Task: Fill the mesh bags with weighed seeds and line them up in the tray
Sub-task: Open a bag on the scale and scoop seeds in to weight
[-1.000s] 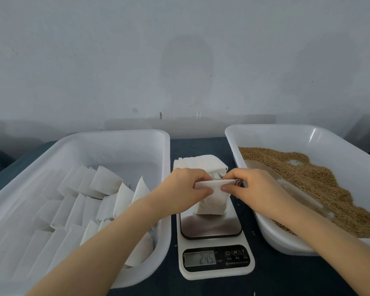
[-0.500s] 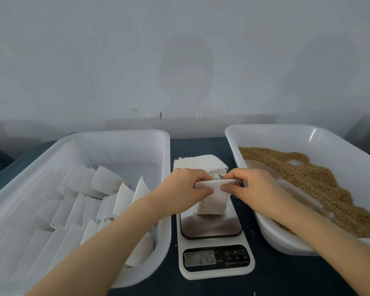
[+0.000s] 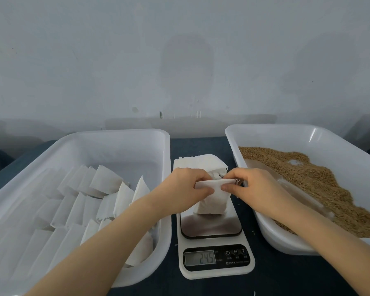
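Observation:
A white mesh bag (image 3: 212,202) stands upright on the steel plate of a white kitchen scale (image 3: 214,248), whose display reads 24.5. My left hand (image 3: 185,193) pinches the bag's top edge on the left, and my right hand (image 3: 256,189) pinches the same edge on the right. The white tray (image 3: 124,135) at the left holds several filled white bags (image 3: 107,182) set in rows. At the right, another white tray (image 3: 265,129) holds brown seeds (image 3: 312,180).
A stack of flat white bags (image 3: 199,162) lies on the dark blue table behind the scale. A clear plastic scoop (image 3: 271,174) lies in the seeds near the right tray's left wall. A grey wall rises behind the table.

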Demonstrator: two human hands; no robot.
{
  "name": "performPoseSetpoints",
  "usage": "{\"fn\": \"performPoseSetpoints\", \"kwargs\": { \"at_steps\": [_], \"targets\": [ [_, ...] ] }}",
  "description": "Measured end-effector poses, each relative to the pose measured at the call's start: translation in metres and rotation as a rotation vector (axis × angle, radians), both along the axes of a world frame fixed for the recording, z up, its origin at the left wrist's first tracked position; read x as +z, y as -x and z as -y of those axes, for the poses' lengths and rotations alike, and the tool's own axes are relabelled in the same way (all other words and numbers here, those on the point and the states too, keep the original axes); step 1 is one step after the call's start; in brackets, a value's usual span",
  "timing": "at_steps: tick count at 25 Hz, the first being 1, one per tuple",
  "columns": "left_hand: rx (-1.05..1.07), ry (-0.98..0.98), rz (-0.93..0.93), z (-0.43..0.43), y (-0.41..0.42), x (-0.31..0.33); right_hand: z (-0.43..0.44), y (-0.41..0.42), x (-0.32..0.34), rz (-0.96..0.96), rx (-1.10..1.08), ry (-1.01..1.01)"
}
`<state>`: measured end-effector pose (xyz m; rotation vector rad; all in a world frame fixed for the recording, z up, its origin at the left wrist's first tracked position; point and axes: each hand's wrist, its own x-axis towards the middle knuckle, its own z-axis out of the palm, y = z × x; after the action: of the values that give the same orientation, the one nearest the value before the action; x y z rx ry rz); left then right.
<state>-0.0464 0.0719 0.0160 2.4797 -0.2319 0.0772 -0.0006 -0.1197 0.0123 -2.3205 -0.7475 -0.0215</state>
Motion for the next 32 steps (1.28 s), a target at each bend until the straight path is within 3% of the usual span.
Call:
{"fn": "performPoseSetpoints", "kwargs": {
  "at_steps": [10, 15, 20, 24, 27, 32],
  "targets": [
    [0.000, 0.000, 0.028, 0.000, 0.000, -0.002, 0.000, -0.001, 0.000, 0.010, 0.007, -0.012],
    [0.034, 0.068, 0.047, 0.002, -0.001, -0.003, -0.001, 0.003, 0.004, 0.025, 0.051, -0.173],
    [0.208, 0.314, 0.107, -0.007, 0.003, 0.013, -0.002, -0.003, 0.007, 0.046, -0.036, -0.273],
    [0.520, 0.496, 0.236, -0.041, 0.002, 0.042, -0.002, -0.005, 0.006, 0.038, -0.086, -0.210],
    [0.691, 0.467, 0.238, -0.085, 0.002, 0.060, 0.000, -0.005, 0.004, 0.020, -0.102, -0.221],
    [0.808, 0.285, 0.005, -0.128, -0.005, 0.044, 0.000, -0.003, 0.003, 0.013, -0.104, -0.210]
  ]
}}
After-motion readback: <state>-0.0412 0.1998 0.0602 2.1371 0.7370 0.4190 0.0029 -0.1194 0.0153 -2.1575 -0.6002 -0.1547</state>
